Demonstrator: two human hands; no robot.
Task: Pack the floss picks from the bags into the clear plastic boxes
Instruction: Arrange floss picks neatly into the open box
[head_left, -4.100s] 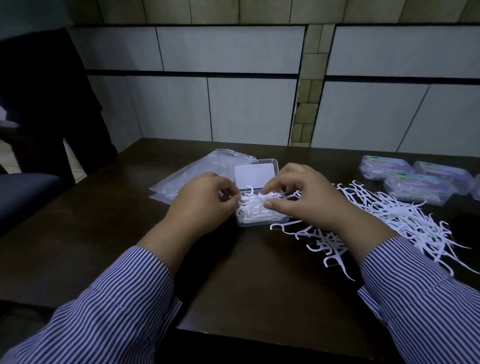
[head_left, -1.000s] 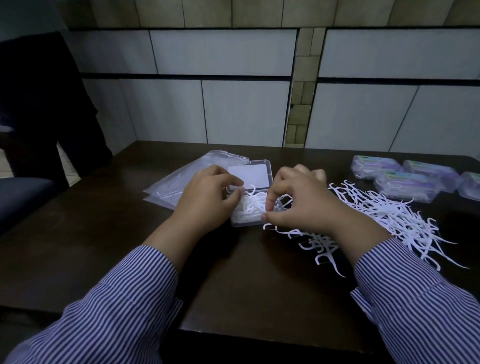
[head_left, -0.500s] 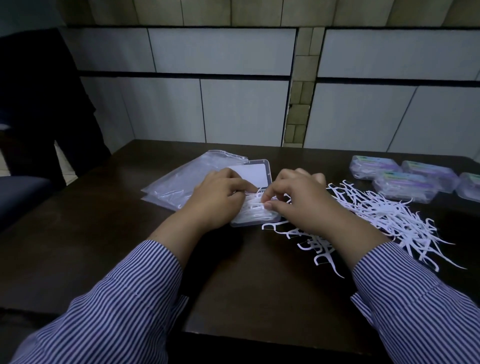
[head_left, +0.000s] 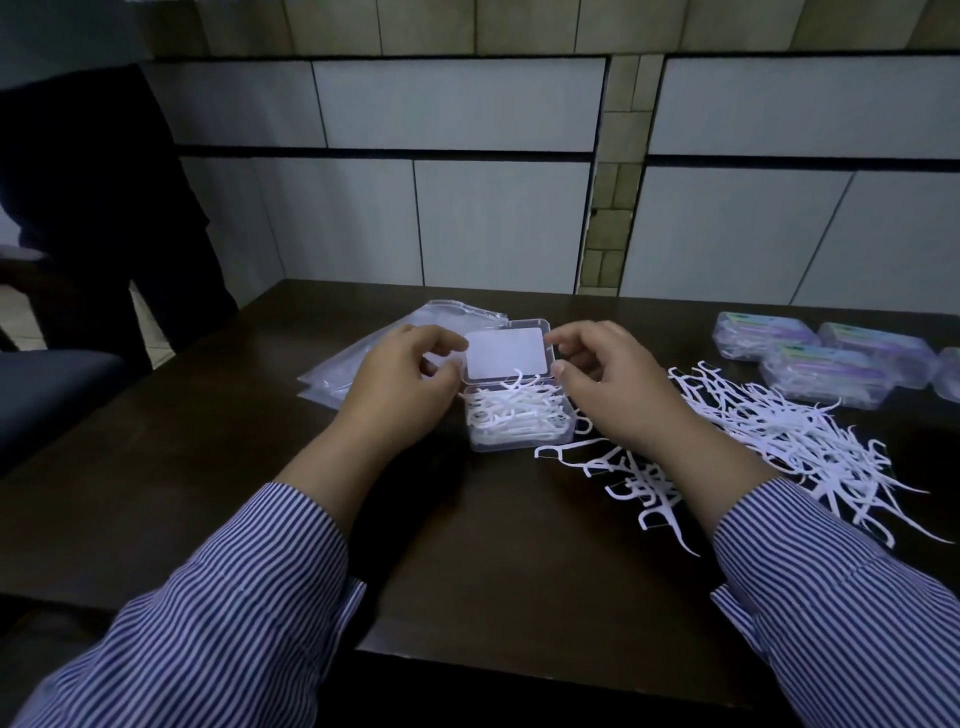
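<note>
- Clear plastic box (head_left: 519, 436), filled with white floss picks (head_left: 511, 410), sits mid-table with its hinged lid (head_left: 506, 351) raised.
- Left hand (head_left: 400, 389) and right hand (head_left: 618, 384) flank the lid, fingers loosely curled at its edges; whether they grip it cannot be told.
- Loose floss picks (head_left: 789, 441) lie scattered right; packed boxes (head_left: 826, 371) beyond; empty bags (head_left: 363, 348) left.

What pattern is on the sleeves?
Thin blue and white stripes on both sleeves, clearest in the head view, the only one here.
</note>
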